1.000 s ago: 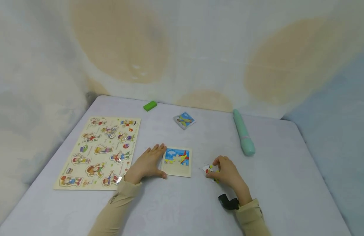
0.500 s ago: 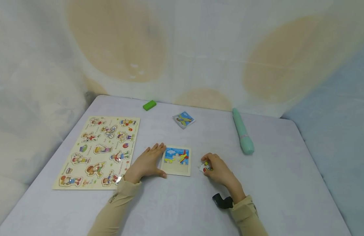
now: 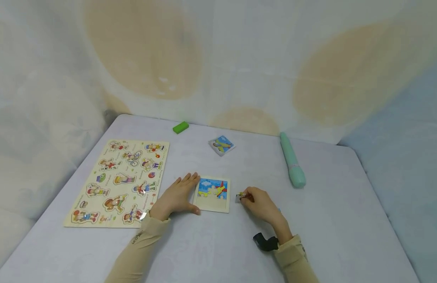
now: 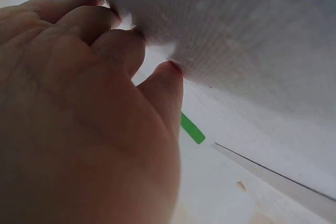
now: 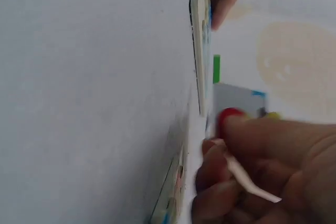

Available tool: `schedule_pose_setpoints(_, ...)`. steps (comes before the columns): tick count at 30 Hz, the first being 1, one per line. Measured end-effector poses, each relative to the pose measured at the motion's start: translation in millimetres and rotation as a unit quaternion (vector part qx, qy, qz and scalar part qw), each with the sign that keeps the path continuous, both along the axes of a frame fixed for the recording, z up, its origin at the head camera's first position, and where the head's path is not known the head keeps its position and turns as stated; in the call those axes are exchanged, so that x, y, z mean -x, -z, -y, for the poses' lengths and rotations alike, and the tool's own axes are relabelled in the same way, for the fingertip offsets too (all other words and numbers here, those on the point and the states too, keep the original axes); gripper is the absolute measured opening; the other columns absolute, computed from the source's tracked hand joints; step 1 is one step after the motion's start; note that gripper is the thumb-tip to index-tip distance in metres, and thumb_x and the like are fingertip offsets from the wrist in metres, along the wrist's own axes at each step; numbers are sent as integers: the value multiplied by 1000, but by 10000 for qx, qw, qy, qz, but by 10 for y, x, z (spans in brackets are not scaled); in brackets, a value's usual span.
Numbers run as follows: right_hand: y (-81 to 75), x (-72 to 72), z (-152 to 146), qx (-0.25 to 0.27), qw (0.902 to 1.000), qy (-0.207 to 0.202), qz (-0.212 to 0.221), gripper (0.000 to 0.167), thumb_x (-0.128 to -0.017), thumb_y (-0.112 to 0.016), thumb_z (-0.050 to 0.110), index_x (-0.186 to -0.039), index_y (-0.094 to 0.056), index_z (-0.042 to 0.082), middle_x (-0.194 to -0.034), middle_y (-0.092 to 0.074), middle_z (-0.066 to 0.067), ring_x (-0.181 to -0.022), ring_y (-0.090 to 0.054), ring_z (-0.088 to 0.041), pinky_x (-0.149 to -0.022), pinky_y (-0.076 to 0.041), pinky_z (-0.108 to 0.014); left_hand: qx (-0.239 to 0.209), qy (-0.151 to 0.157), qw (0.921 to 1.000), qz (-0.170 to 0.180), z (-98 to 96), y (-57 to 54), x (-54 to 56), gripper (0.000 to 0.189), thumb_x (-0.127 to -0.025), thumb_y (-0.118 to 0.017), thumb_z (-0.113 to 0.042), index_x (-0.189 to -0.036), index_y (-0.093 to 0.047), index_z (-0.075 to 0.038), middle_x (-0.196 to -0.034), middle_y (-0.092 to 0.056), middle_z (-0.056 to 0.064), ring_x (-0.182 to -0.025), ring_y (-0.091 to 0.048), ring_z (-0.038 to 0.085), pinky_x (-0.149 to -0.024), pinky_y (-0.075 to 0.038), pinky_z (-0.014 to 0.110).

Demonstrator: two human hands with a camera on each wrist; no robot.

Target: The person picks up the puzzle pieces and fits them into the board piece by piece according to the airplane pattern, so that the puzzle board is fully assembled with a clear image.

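The left hand (image 3: 176, 198) lies flat with fingers straight and thumb spread, holding nothing, its fingertips at the left edge of the tray (image 3: 211, 205); the right hand (image 3: 262, 204) is closed to a pinch, thumb and fingers on a small piece (image 3: 239, 197), just right of the tray; blur in the right wrist view hides its exact tilt; blue, yellow and red pieces (image 3: 221, 188) fill the tray's far part, bare wood its near part; the board (image 3: 110, 177) lies left on the counter (image 3: 211, 251), the card (image 3: 222, 145) beyond the tray, the green block (image 3: 181, 127) farther left.
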State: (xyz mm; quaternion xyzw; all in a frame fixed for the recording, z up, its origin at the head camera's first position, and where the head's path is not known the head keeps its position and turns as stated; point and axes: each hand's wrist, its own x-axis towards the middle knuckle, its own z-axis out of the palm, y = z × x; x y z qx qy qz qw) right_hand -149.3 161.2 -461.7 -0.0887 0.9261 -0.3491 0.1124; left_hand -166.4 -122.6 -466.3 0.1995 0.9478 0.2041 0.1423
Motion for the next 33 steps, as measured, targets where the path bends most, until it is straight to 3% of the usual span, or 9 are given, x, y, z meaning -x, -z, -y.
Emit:
schedule_pose_setpoints(3, -41, 19, 132, 315, 9995, -7, -26, 6, -90, -65, 11, -92, -63, 7, -78, -60, -1, -68, -49, -12, -56, -40, -20, -30, -21, 10000, -31, -15, 15, -4, 115, -63, -87, -46, -152, -28, -4, -161, -22, 13, -150, -16, 34, -122, -15, 54)
schedule_pose_setpoints(9, -29, 84, 583, 945, 9909, -949, -128, 31, -88, -60, 4, -118, -56, 5, -74, -57, -2, -58, -46, -7, -51, -37, -16, -128, -12, 9999, -49, -28, 33, -19, 115, -62, -87, -47, -151, -30, -3, -160, -24, 14, -150, -17, 35, -122, -16, 54)
schedule_pose_setpoints(13, 20, 73, 824, 875, 9881, -1254, -143, 22, -90, -60, 5, -112, -60, 3, -65, -54, 2, -52, -43, -4, -47, -33, -15, -129, 30, 9999, -62, -34, 34, -34, 114, -62, -86, -47, -151, -30, -2, -160, -25, 14, -149, -19, 35, -121, -18, 55)
schedule_pose_setpoints(18, 67, 75, 1006, 598, 9924, -1011, -377, 15, -91, -64, 9, -104, -67, 3, -67, -60, 2, -55, -47, -4, -49, -37, -15, -146, 31, 9997, -167, -9, -4, -26, 112, -63, -87, -45, -150, -31, -1, -159, -27, 16, -149, -20, 36, -121, -19, 55)
schedule_pose_setpoints(25, 86, 48, 1106, 47, 9969, -493, -613, 20, -85, -73, 14, -103, -69, 8, -87, -59, -4, -70, -48, -11, -57, -39, -21, -80, 51, 9999, -118, -4, 1, -14, 114, -63, -86, -46, -151, -30, -2, -160, -25, 15, -150, -18, 35, -121, -17, 54)
schedule_pose_setpoints(29, 66, 44, 1148, 85, 9983, -256, -510, 26, -83, -74, 12, -107, -64, 7, -80, -55, -2, -66, -47, -12, -54, -37, -21, -98, 32, 9999, -100, -1, 2, -13, 114, -63, -87, -47, -151, -29, -3, -160, -24, 14, -150, -17, 34, -122, -16, 54)
schedule_pose_setpoints(33, 85, 55, 1117, 333, 9982, -351, -350, 24, -85, -72, 13, -107, -63, 8, -75, -53, 3, -61, -45, -9, -52, -35, -19, -164, -24, 9998, -109, 0, 16, -24, 114, -63, -87, -45, -151, -30, -3, -160, -25, 14, -150, -18, 34, -122, -16, 54)
